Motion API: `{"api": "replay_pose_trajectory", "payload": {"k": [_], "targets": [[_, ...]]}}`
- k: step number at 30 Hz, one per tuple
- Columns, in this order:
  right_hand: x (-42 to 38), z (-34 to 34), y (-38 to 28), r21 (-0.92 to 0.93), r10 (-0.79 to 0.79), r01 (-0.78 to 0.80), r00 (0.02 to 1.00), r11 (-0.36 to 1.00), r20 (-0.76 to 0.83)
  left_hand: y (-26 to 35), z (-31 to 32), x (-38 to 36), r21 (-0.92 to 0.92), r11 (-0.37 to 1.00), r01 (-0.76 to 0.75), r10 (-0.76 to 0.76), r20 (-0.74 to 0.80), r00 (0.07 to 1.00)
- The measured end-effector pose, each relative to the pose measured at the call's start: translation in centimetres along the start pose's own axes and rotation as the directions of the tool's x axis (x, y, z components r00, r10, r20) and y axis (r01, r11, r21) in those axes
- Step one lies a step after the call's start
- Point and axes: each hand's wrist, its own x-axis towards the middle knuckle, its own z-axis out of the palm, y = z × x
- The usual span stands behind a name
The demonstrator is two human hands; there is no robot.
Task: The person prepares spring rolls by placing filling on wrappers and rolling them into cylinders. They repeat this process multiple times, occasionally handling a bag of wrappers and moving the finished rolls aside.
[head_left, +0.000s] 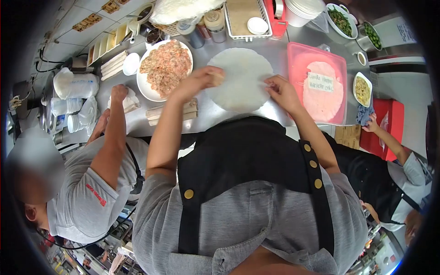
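Round rice-paper sheet (240, 78) flat on the steel counter (279, 50), between the plate of minced filling (165, 68) and the pink tray (316, 82). Left hand (201, 80) curled at the sheet's left edge, fingers pressed together on it. Right hand (282, 91) pinching the right edge. Co-worker's hand (120, 93) on a cloth, farther left.

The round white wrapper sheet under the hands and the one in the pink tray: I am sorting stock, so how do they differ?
The round white wrapper sheet lies bare on the steel counter; the sheet in the pink tray lies under a lid.
The left hand and right hand touch the first; nobody touches the second.
The second sits under a handwritten label.
Both are round, thin and pale.
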Motion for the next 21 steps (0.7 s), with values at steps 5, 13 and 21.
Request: {"api": "replay_pose_trajectory", "payload": {"k": [5,13,21], "targets": [[0.7,1.5,-1.2,0.054,-0.02,0.022,0.999,0.998,-0.028,-2.4,7.7,5.7,0.738,0.612,-0.286,0.291,0.125,0.948],[2.1,3.1,0.2,-0.062,-0.006,0.008,0.999,0.998,0.036,-3.7,11.2,6.9,0.902,0.348,-0.255,0.446,0.08,0.892],[2.1,3.3,0.6,-0.247,-0.186,0.188,0.982,0.95,0.033,-4.9,7.5,5.5,0.872,0.345,-0.348,0.583,0.091,0.807]]}}
